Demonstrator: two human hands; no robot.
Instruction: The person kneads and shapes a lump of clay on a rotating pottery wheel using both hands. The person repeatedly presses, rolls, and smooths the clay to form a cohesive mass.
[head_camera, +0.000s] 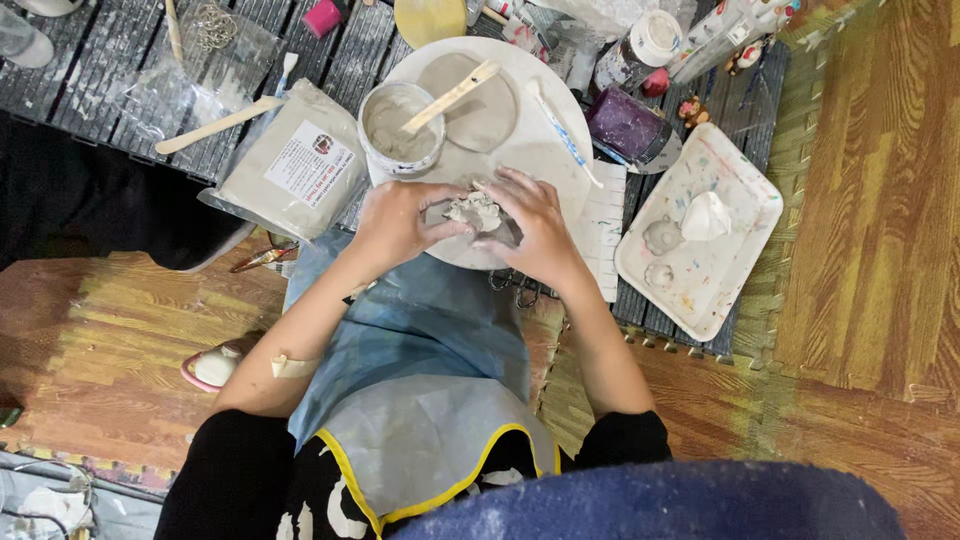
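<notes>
A lump of grey clay (476, 210) lies at the near edge of a round white board (540, 150). My left hand (395, 222) and my right hand (535, 225) close around the lump from either side, fingers pressing into it. On the board farther back sit a small round tub of grey slip (395, 135) with a wooden stick (452, 95) resting in it, a flat clay disc (490, 110), and a thin white tool (565, 135).
A grey bag of clay with a label (290, 165) lies left of the board. A white paint-stained tray (700, 230) holding a white lump is at the right. Jars, a purple container (625, 125) and a wooden spatula (215, 125) crowd the dark mat; wooden floor surrounds it.
</notes>
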